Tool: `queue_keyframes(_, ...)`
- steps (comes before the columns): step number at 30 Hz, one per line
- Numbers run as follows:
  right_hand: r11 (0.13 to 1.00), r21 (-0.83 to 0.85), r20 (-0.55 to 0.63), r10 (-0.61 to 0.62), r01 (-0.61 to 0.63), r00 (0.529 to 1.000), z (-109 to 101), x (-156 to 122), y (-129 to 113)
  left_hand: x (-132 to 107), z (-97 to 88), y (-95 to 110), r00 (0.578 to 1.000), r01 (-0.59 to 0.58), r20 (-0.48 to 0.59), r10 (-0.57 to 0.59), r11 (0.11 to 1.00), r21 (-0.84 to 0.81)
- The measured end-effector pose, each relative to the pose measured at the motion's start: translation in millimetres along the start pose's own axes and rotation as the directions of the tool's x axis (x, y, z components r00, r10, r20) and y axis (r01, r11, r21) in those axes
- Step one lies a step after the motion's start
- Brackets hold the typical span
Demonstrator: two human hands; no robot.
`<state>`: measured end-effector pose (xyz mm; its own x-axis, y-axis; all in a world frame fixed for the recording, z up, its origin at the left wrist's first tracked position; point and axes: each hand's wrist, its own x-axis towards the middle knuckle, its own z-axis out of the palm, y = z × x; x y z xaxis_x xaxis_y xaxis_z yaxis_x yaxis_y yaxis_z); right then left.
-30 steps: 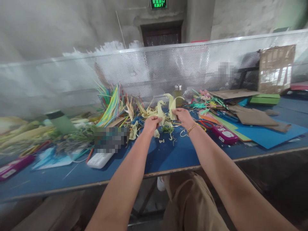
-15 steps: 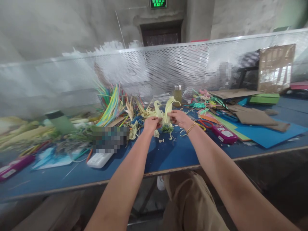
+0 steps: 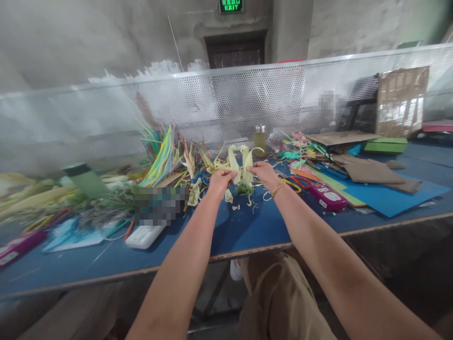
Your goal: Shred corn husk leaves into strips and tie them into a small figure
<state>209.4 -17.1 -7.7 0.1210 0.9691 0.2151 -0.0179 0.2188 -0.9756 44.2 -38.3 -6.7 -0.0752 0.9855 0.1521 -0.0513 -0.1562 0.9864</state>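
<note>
My left hand (image 3: pixel 222 182) pinches a pale yellow-green corn husk (image 3: pixel 248 171) at its left side. My right hand (image 3: pixel 264 174), with a gold bracelet at the wrist, pinches the husk's right side. Two upright strips of it rise between my hands, and their tips curl over at the top. Whether they are still joined lower down I cannot make out. Just below lies a tuft of green strands (image 3: pixel 245 190). Small torn husk scraps (image 3: pixel 229 196) lie on the blue table (image 3: pixel 244 229) near my left hand.
Colourful pipe cleaners (image 3: pixel 164 156) stand at the back left. A green bottle (image 3: pixel 87 179) and more husks lie at far left. A glass jar (image 3: pixel 260 140) stands behind my hands. A purple case (image 3: pixel 327 196), scissors (image 3: pixel 300 183) and cardboard (image 3: pixel 371 170) are on the right.
The husk strips between my hands now stand more upright and parallel, with a bent-over piece between their tops. Both hands have stayed almost in place.
</note>
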Motion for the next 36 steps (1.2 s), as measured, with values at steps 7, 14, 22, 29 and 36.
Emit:
queue_keyframes(7, 0.996, -0.077, -0.035, -0.037, 0.035, 0.999, 3.8, -3.2, 3.6, -7.5, 8.2, 2.2, 0.995, 0.066, 0.073, -0.064, 0.997, -0.029)
queue_keyframes(14, 0.992, -0.116, -0.003, -0.055, 0.054, 0.998, 11.7, -8.1, 3.2, -6.4, 12.3, -2.8, 0.990, 0.115, 0.085, -0.109, 0.990, -0.080)
queue_keyframes(22, 0.999, 0.006, 0.066, 0.036, -0.036, 0.997, 16.5, -13.5, -1.3, -1.2, 13.6, -14.1, 0.996, 0.017, 0.085, -0.012, 0.998, -0.059)
queue_keyframes(29, 0.984, 0.098, 0.131, 0.137, -0.151, 0.982, 17.2, -12.4, -3.0, -5.0, 16.4, -8.3, 1.000, 0.014, -0.017, -0.016, 0.994, -0.107)
queue_keyframes(36, 0.972, 0.114, 0.250, 0.171, -0.205, 0.953, 14.9, -19.7, -10.5, -2.0, 13.7, -8.5, 1.000, -0.018, -0.023, 0.015, 0.993, -0.117)
